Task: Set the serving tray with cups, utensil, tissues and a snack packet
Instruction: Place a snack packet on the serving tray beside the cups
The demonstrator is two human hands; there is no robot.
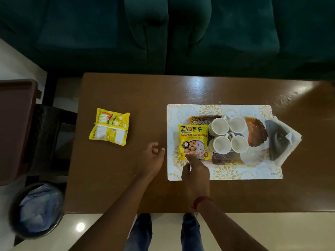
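Nearest the camera, the right hand (195, 168) reaches over the table edge onto the placemat (224, 173), its fingertips on the lower edge of the yellow soya-chunks packet (193, 141); whether they are pinching the edge or only pressing it down I cannot tell. The packet lies face up at the left end of the serving tray (253, 129), probably so its label reads toward the person and it stays clear of the crockery. Just left of the mat, the left hand (154, 156) hovers over the bare wooden table (126, 178), fingers loosely curled and holding nothing, seemingly kept out of the way. Touching the packet's right side, four white cups (228, 137) stand upright in a tight square at the tray's middle, handles turned inward, which leaves room at both ends. Beyond them, at the tray's right end, a dark holder with white tissues (282, 138) overhangs the mat edge. No utensil is visible from here. Well apart to the left, a second yellow packet (109, 126) lies back side up on the table, off the mat. At the far edge, a dark green sofa (163, 33) runs behind the table.
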